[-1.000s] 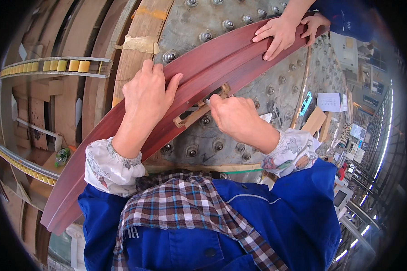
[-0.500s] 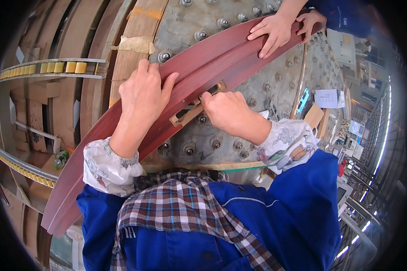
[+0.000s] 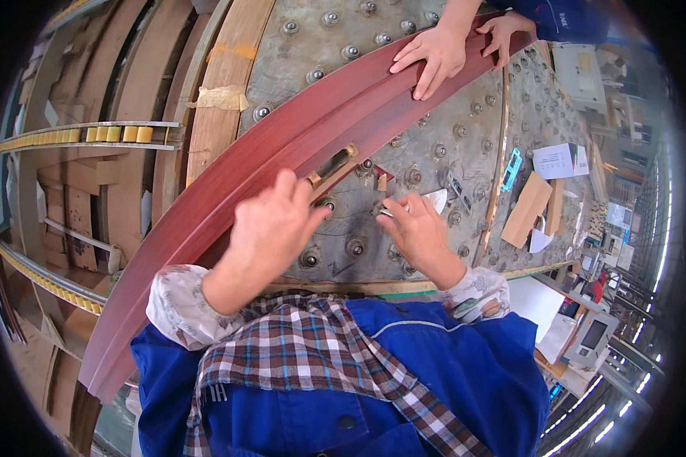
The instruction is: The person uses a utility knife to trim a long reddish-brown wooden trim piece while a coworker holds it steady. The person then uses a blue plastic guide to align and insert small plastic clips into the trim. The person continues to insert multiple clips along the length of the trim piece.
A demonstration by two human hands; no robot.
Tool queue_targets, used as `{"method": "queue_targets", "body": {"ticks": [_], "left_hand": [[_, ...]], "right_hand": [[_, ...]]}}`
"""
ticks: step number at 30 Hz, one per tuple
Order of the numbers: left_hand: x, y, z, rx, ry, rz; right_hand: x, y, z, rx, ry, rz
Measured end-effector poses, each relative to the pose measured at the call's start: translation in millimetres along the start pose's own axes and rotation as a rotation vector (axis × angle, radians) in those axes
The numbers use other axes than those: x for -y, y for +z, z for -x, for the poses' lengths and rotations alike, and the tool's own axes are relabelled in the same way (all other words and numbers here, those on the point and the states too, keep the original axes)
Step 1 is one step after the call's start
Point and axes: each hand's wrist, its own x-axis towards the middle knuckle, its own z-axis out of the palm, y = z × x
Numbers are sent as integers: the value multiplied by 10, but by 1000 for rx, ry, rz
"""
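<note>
A long, curved reddish-brown wooden plank with a grooved face lies diagonally across the table. Along its near edge is a pale wooden slotted section; I cannot tell whether it is a separate piece. My left hand is over the plank beside that slot, thumb apart from the fingers, holding nothing visible. Over the table to its right, my right hand has thumb and forefinger drawn together. Something small shows at those fingertips, but its kind is unclear. At the far right end, a co-worker's two hands rest on the plank.
The grey metal table is studded with ball rollers. Brown cardboard, a light blue tool and a white box lie to the right. Wooden boards and yellow roller tracks stand at left.
My right hand has left the slot and moved right and slightly nearer. My left hand has come off the plank's far edge toward me. The co-worker's hands stay on the plank.
</note>
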Motion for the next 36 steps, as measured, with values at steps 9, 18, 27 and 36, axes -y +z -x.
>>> {"method": "queue_targets", "body": {"ticks": [9,18,27,36], "left_hand": [[1,583,285,-154,-18,-266],[-19,693,282,-302,-6,-162],[-7,727,291,-282,13,-199],[-40,731,262,-361,13,-343]], "right_hand": [[-119,83,-593,-414,-374,-149],[-400,266,-1104,-404,-818,-96],[-545,335,-1288,-422,-1064,16],[-492,225,-1370,-291,-975,-137]]}}
